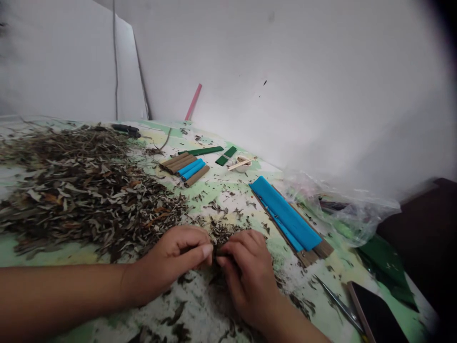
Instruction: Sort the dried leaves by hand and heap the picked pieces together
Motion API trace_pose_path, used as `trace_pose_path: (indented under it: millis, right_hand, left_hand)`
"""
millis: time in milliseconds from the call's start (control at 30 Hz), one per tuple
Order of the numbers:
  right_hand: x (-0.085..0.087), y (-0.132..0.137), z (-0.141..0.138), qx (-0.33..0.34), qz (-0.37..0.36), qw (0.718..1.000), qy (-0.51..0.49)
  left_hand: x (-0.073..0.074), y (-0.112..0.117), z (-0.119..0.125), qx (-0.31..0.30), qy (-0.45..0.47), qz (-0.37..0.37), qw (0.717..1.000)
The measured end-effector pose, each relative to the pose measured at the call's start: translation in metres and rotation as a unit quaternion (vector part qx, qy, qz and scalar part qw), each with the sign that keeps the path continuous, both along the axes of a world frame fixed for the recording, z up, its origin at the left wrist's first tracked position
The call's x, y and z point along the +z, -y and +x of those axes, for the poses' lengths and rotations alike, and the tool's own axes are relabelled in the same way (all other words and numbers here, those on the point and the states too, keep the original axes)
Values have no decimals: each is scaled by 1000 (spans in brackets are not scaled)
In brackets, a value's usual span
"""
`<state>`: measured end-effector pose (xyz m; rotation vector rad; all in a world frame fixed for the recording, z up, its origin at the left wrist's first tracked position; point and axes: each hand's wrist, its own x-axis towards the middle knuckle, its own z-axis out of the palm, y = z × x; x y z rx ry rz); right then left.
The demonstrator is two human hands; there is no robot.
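My left hand (pixel 174 259) is closed, its thumb pressed against the curled fingers. Close beside it, my right hand (pixel 250 269) is pinched, with dark dried leaf between the fingertips of the two hands. The exact shape of what they hold is partly hidden by the fingers. Just beyond the fingertips lies a small heap of crumbled leaves (pixel 228 231). A large pile of dried leaves (pixel 96 205) spreads to the left of my hands. Loose leaf bits are scattered on the table under and in front of them.
Brown rolls (pixel 180 162) and blue rolls (pixel 191 167) lie ahead, near green strips (pixel 205 150) and a small cup (pixel 243 164) with a stick across it. On the right are blue sheets (pixel 285 212), a plastic bag (pixel 357 214), scissors (pixel 339 302) and a phone (pixel 376 314).
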<state>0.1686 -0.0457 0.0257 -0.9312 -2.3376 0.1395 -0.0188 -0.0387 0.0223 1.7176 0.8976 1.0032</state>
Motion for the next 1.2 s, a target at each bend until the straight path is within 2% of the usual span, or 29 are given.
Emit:
trace_pose_path:
  millis: [67, 167, 267, 367, 567, 667, 800, 867, 933, 1000, 1100, 1200]
  right_hand:
    - [-2, -3, -2, -73, -31, 995, 57]
    - [-5, -8, -3, -124, -46, 981, 140]
    - [-6, -16, 3, -169, -25, 967, 188]
    - [-2, -25, 12, -190, 0, 960, 207]
    - [11, -24, 14, -174, 2, 972, 155]
    - [16, -16, 8, -124, -14, 985, 116]
    - [18, -9, 3, -9, -68, 983, 168]
    - [17, -9, 2, 0, -81, 975, 207]
    - [16, -10, 3, -24, -83, 973, 213]
    - [15, -12, 4, -46, -95, 979, 176]
    - [14, -13, 3, -62, -147, 987, 31]
    - [11, -12, -1, -94, -213, 963, -132]
  left_hand:
    - [-4, -3, 3, 48, 20, -46, 998]
    - [-9, -8, 7, 99, 87, -124, 983]
    - [-11, -11, 9, 102, 131, -162, 973]
    - [-12, -12, 9, 95, 145, -171, 970]
    - [-12, -14, 9, 85, 157, -182, 967]
    - [-11, -14, 10, 79, 158, -178, 968]
    - [-12, -15, 10, 76, 160, -173, 969]
    - [-14, -16, 10, 79, 157, -175, 969]
    - [-14, -16, 10, 80, 150, -173, 970]
    - [-13, -16, 9, 75, 134, -165, 974]
    - [-10, -13, 9, 51, 84, -136, 986]
    - [-9, -11, 8, 19, 28, -108, 994]
